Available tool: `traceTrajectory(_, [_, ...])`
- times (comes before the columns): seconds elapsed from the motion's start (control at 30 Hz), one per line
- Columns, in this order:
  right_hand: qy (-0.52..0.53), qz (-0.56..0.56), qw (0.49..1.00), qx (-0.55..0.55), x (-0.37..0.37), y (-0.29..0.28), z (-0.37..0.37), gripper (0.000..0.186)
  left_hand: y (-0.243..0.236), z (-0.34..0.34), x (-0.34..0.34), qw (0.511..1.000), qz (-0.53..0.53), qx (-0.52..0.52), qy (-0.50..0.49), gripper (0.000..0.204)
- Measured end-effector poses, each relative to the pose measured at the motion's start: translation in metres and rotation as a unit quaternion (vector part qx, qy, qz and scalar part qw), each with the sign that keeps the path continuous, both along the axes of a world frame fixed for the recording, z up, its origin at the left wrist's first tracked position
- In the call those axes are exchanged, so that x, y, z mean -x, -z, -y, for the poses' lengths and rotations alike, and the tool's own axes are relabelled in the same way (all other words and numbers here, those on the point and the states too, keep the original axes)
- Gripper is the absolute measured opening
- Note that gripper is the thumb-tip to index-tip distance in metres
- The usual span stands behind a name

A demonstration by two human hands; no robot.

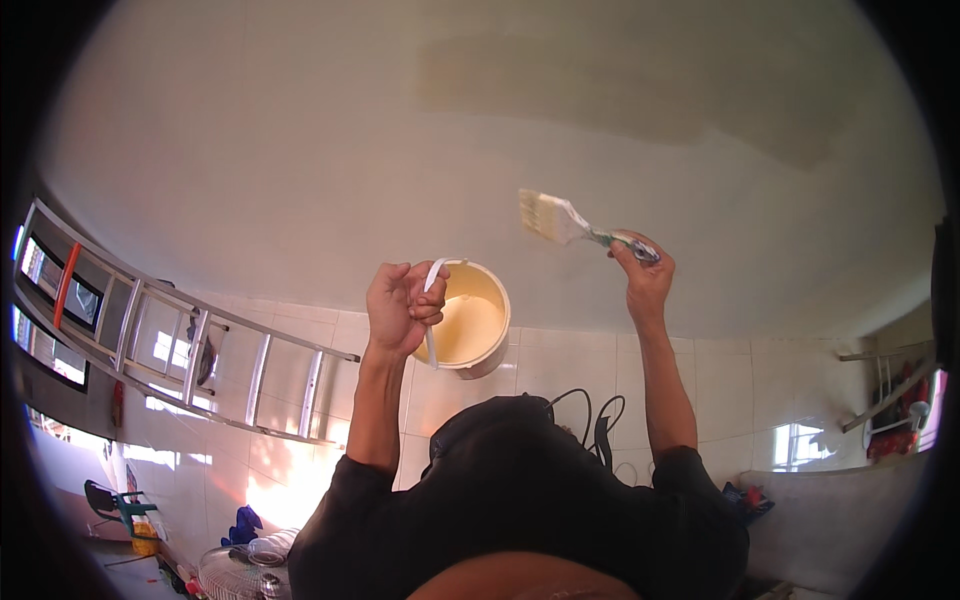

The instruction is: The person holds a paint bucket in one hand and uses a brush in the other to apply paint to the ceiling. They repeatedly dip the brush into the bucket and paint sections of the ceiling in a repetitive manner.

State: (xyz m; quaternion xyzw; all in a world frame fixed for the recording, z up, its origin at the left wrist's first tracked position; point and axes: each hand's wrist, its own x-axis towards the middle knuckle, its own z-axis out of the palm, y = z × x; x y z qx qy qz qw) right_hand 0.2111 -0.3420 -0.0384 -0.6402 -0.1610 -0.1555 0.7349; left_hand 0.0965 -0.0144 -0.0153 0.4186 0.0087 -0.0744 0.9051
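My left hand grips the white handle of a pail that hangs below it, pale cream paint visible inside. In my right hand is a wide flat paintbrush, held by its green and white handle, its cream-coated bristles pointing left, up and to the right of the pail. The brush is in front of a pale wall, which has a darker greyish patch across its upper right part.
An aluminium ladder leans at the left over the glossy tiled floor. At lower left are a dark green chair and a fan. Black cables loop near my body; a metal frame stands at the right.
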Motion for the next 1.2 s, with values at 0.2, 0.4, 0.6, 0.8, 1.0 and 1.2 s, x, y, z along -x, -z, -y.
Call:
traceTrajectory(0.2, [0.071,0.048,0.996,-0.034,-0.098,0.023,-0.067,0.020,-0.006,-0.018,0.009,0.999,-0.005,-0.027,-0.042,0.053])
traceTrajectory(0.4, [0.251,0.059,0.965,-0.038,-0.133,0.046,-0.011,0.019,-0.004,-0.053,0.023,0.994,-0.037,-0.035,-0.098,0.054])
traceTrajectory(0.6, [0.490,0.043,0.870,-0.027,-0.126,0.046,0.093,0.019,0.002,-0.076,0.034,0.988,-0.067,-0.025,-0.139,0.053])
traceTrajectory(0.8, [0.558,0.026,0.816,0.148,-0.132,0.054,0.000,0.022,0.001,-0.087,0.031,0.984,-0.110,-0.011,-0.140,0.053])
traceTrajectory(1.0, [0.429,0.183,0.870,0.157,-0.098,0.029,-0.176,0.031,-0.011,-0.083,0.042,0.981,-0.123,-0.036,-0.145,0.052])
traceTrajectory(1.2, [0.219,0.242,0.938,0.115,-0.080,0.011,-0.248,0.027,-0.014,-0.089,0.048,0.981,-0.120,-0.059,-0.137,0.052])
